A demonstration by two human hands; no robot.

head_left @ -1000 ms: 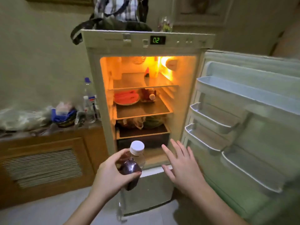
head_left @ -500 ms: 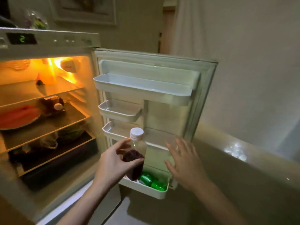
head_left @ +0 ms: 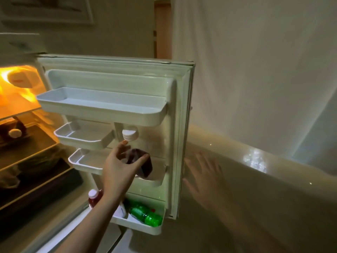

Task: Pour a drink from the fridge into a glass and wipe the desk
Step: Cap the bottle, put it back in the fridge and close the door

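My left hand (head_left: 118, 170) grips a clear bottle (head_left: 141, 161) with a white cap and dark red drink, held upright in front of the open fridge door (head_left: 182, 125). The bottle is level with the door's third rack. My right hand (head_left: 206, 172) is blurred, fingers spread, just past the door's outer edge; whether it touches the door I cannot tell. The lit fridge interior (head_left: 21, 139) shows at the left.
The door's bottom rack (head_left: 145, 228) holds green bottles (head_left: 145, 214) and a red-filled bottle with a white cap (head_left: 94, 197). The upper door racks (head_left: 102, 106) hold nothing. A pale wall and a ledge (head_left: 255, 172) run to the right of the door.
The view has swung further right, from the fridge shelves to the door. My right hand has moved from in front of the door racks to beyond the door's outer edge. My left still holds the bottle.
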